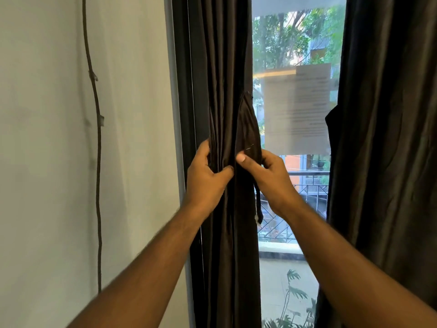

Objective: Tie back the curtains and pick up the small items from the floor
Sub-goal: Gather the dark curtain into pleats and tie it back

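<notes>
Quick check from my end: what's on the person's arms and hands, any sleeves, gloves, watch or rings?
Both forearms are bare up to the frame edge, no sleeves in view. The left hand and right hand wear no gloves; no watch, bracelet or ring shows on the visible sides.

Balcony floor [281, 280] beyond glass; nothing discernible on it.

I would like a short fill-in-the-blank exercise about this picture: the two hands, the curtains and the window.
1. The left hand grips the gathered folds of the ______ curtain.
2. The right hand pinches a dark fabric ______, whose loose end hangs below the hand.
3. A sheet of ______ is stuck on the window glass between the two curtains.
4. A thin cable runs down the ______ at the left.

Missing words: left; strip; paper; wall
</notes>
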